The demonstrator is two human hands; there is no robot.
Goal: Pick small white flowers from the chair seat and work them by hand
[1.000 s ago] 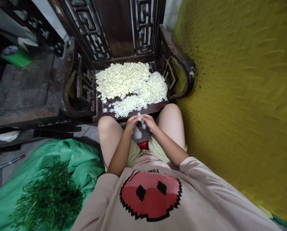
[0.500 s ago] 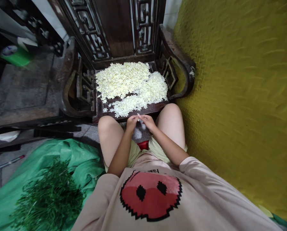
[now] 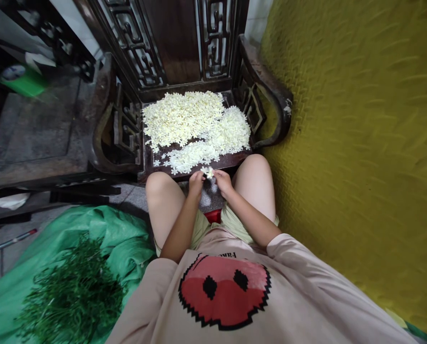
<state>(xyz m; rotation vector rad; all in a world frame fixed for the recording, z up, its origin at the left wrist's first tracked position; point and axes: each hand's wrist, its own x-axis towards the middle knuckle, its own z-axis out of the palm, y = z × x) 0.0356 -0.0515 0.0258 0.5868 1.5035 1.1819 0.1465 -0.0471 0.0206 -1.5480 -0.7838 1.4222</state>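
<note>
My left hand [image 3: 196, 183] is closed in a pinch at the front edge of the wooden chair seat, between my knees. Facing it, my right hand [image 3: 223, 182] is pinched as well. A few small white flowers [image 3: 208, 172] show between the two sets of fingertips, touching both; whether a thread or stem joins them is too small to make out. Just beyond my hands, a loose heap of white flowers [image 3: 194, 155] and a larger, creamier heap [image 3: 183, 117] cover most of the dark seat [image 3: 152, 168].
Curved chair arms [image 3: 281, 112] flank the seat. A green sack [image 3: 127, 224] lies at lower left with a pile of green stems [image 3: 73, 291] on it. On the left stands a dark wooden table [image 3: 37, 129] bearing a green object [image 3: 29, 83]. A yellow textured sheet [image 3: 360, 143] rises at right.
My hands have moved slightly apart. More of the white flowers now shows between my fingertips. The heaps on the seat look the same.
</note>
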